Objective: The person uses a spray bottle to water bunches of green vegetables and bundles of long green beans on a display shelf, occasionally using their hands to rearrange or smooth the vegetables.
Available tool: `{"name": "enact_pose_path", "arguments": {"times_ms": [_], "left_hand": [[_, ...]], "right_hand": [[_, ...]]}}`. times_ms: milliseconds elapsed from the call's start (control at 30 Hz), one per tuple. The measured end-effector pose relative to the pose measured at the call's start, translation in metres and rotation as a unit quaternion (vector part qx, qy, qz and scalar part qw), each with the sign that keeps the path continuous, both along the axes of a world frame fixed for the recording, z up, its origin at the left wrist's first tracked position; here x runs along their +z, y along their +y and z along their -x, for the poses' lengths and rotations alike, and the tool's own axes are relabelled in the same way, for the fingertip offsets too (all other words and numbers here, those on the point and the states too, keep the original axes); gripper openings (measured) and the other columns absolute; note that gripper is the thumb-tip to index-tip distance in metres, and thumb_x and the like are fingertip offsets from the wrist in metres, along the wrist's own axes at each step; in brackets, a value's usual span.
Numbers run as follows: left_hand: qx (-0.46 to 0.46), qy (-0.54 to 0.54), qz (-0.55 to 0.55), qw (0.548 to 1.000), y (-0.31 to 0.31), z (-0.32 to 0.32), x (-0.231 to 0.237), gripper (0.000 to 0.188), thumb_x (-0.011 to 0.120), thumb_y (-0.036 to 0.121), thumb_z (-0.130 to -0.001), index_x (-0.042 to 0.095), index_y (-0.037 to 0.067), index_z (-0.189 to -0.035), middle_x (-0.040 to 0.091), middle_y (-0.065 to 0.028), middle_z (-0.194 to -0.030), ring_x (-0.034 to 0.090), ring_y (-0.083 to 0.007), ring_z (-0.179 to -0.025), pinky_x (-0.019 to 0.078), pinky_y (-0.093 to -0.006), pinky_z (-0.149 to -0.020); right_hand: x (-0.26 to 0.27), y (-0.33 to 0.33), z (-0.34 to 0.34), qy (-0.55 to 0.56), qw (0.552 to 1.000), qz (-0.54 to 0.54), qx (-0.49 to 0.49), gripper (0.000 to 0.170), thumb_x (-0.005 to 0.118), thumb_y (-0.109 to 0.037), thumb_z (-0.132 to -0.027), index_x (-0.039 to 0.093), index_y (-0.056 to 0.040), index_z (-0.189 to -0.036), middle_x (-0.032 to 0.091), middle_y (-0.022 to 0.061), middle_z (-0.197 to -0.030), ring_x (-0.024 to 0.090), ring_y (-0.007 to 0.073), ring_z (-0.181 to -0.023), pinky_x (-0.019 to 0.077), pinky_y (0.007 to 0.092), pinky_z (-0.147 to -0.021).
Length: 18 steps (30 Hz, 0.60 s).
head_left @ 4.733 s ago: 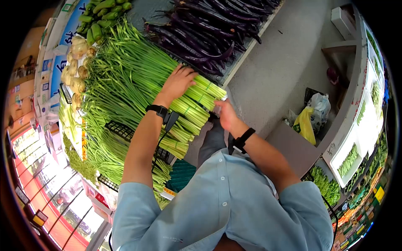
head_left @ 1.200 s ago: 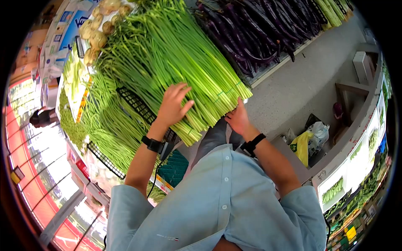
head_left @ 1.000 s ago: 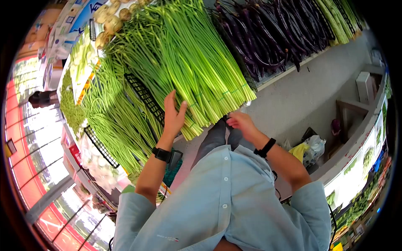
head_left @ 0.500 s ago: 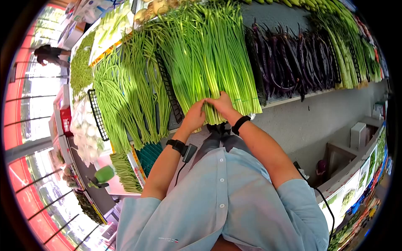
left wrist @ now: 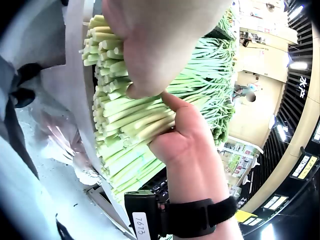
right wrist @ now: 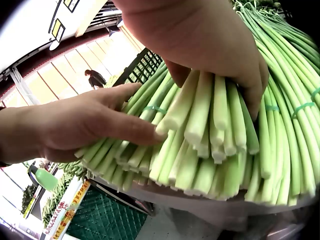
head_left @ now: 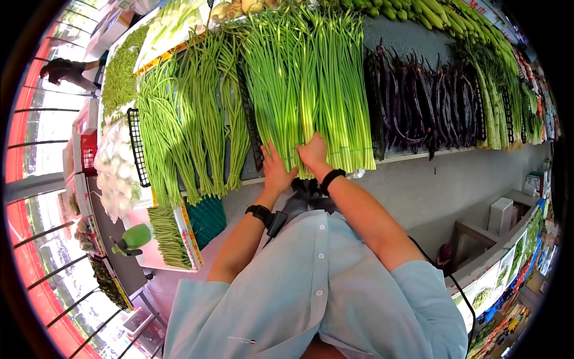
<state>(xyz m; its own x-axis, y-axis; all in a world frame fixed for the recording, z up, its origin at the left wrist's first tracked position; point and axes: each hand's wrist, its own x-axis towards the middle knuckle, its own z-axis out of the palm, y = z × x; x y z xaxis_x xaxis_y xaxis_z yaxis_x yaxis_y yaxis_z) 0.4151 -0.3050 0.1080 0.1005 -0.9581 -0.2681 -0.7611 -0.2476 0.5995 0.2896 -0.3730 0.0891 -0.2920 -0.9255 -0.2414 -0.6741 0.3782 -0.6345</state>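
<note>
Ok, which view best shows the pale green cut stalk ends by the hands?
The right wrist view: the pale green cut stalk ends face the camera, close and large. The head view shows them small, from above; the left wrist view shows them from the side, the right hand covering some stalks.

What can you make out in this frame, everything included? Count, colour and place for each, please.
Stalks: many, green with paler cut ends, display centre
Long beans: many, green, left of the stalks
Eggplants: many, dark purple, right of the stalks
Cucumber-like vegetables: many, green, upper right
White produce: count unclear, white, far left
Teal sheet: one, teal, near the bean ends
Bottle: one, green, lower left
Background person: one, dark clothing, upper left
Shirt: one, pale blue, on the wearer
Wrist straps: two, black, one per wrist
Left hand: one, bare, touching the stalks
Right hand: one, bare, gripping stalks
</note>
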Motion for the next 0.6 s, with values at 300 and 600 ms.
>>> {"name": "enact_pose_path", "arguments": {"times_ms": [300, 600], "left_hand": [[-0.127, -0.135, 0.193, 0.964, 0.011, 0.005, 0.016, 0.091, 0.076, 0.024, -0.074, 0.027, 0.0, -0.147, 0.025, -0.0284, -0.149, 0.034, -0.0459, -0.132, 0.0271, -0.0498, -0.112], [-0.07, 0.083, 0.106, 0.988, 0.005, 0.027, 0.017, 0.065, 0.067, 0.024, -0.082, 0.045, -0.006, -0.136, 0.053, -0.0244, -0.131, 0.043, -0.0407, -0.13, 0.0269, -0.0443, -0.113]], "right_hand": [[0.008, -0.013, 0.031, -0.348, 0.926, -0.142, -0.045, 0.05, 0.077, -0.005, -0.07, 0.051, 0.0106, -0.11, 0.063, 0.0212, -0.098, 0.065, 0.0316, -0.084, 0.0528, 0.0419, -0.067], [0.0, -0.012, 0.048, -0.599, 0.758, -0.257, -0.033, 0.07, 0.08, -0.024, -0.074, 0.041, -0.0009, -0.128, 0.051, 0.0131, -0.123, 0.052, 0.0258, -0.111, 0.0432, 0.0383, -0.093]]}}
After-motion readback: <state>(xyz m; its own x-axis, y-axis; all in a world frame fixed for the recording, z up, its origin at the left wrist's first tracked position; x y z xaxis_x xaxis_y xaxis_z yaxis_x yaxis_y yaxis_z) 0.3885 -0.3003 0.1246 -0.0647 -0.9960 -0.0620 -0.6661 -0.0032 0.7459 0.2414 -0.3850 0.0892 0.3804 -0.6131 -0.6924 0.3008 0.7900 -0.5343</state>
